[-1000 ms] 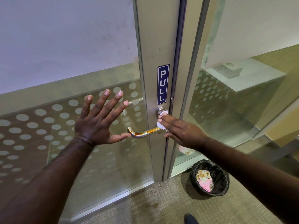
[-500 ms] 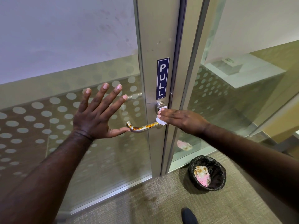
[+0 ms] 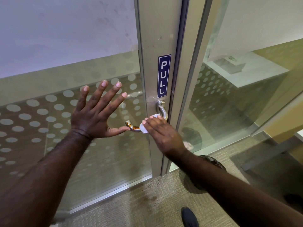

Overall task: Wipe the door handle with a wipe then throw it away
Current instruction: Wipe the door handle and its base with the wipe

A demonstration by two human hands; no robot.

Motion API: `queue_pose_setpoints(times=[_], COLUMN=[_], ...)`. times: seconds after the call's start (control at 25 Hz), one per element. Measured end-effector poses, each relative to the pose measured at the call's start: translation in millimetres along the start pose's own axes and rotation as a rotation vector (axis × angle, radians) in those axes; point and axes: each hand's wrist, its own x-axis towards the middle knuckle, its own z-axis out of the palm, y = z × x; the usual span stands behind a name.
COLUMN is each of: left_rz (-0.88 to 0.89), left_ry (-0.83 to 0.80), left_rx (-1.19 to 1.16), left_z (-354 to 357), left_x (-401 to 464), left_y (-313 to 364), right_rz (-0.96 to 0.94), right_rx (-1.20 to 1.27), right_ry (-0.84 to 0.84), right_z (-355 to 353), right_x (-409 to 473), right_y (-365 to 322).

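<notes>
A metal lever door handle (image 3: 162,110) sticks out of the aluminium door stile below a blue PULL sign (image 3: 164,76). Brown smears show on the handle's free end (image 3: 132,127). My right hand (image 3: 161,134) presses a white wipe (image 3: 144,129) around the middle of the lever, fingers closed over it. My left hand (image 3: 96,115) lies flat on the dotted glass pane to the left, fingers spread, thumb tip next to the handle's end.
A black-lined bin (image 3: 211,161) stands on the carpet at the lower right, mostly hidden behind my right forearm. A shoe tip (image 3: 189,217) shows at the bottom edge. Glass panels flank the door on both sides.
My right hand has slid the wipe leftward along the lever from its base toward the free end. My forearm now covers the bin. The left hand stays on the glass.
</notes>
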Motion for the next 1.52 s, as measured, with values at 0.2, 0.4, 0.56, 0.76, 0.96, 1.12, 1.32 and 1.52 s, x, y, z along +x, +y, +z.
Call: queue_pose_setpoints(times=[0.2,0.4,0.56,0.76,0.96,1.12,1.32,1.52], left_rz=[0.010,0.012,0.003,-0.003,-0.009,-0.007,0.025,0.039], left_ry=[-0.016,-0.016,-0.014,-0.001,0.014,0.007,-0.014,-0.033], left_rx=[0.012,0.010,-0.002,-0.001,-0.003,0.003,0.042,0.067], left_z=[0,0,0,0,1,-1,1,5], left_x=[0,-1,0,0,1,2,1,-1], left_y=[-2,-2,-1,0,2,1,-1,-4], right_rz=[-0.093,-0.145,-0.280,-0.185,-0.047,0.016,0.047,0.271], right_rx=[-0.064,-0.099,-0.092,-0.054,-0.091,-0.124,-0.209,-0.246], right_ry=[-0.019,-0.041,-0.160,-0.158,0.050,0.089,0.026,-0.214], right_z=[-2,-25,-35,-32,-15,4,15,12], right_x=[10,2,9,8,-4,0,22,61], right_y=[-8,41,69,70,30,-16,-57,-82])
